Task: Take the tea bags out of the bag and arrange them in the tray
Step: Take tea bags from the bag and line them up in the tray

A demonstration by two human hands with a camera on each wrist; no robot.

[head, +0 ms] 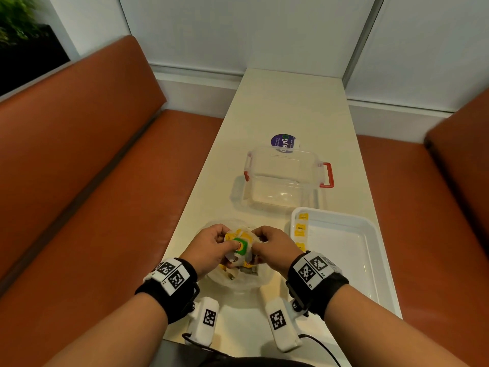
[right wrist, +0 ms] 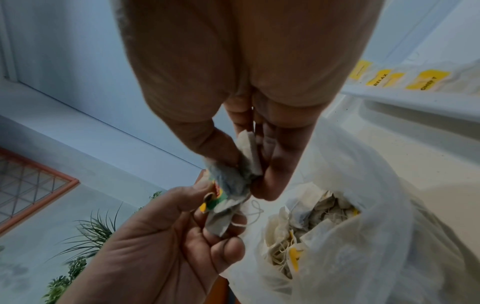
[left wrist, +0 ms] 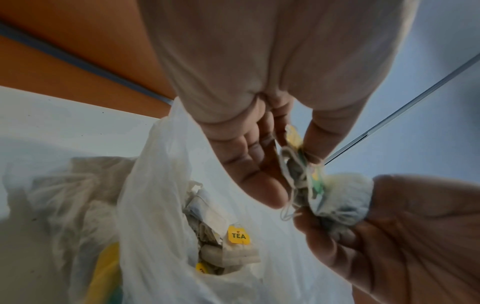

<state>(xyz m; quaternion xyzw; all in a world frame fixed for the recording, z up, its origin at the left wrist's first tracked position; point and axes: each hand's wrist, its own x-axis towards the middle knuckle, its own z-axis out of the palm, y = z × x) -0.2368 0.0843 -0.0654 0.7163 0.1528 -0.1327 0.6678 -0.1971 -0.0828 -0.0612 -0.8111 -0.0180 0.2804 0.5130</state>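
A: Tea bags (head: 239, 247) status?
B: Tangled clump over bag (left wrist: 155, 205); left hand (head: 211, 247) and right hand (head: 275, 246) both pinch it. 4 yellow tags line the tray (head: 370, 223) edge.
A: Remaining?
B: Most; bag looks full.

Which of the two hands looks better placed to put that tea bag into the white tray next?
Probably the right hand. Both hands pinch the tea bag over the plastic bag, but the tray lies on the right, close beside it; the left hand would have to cross over.
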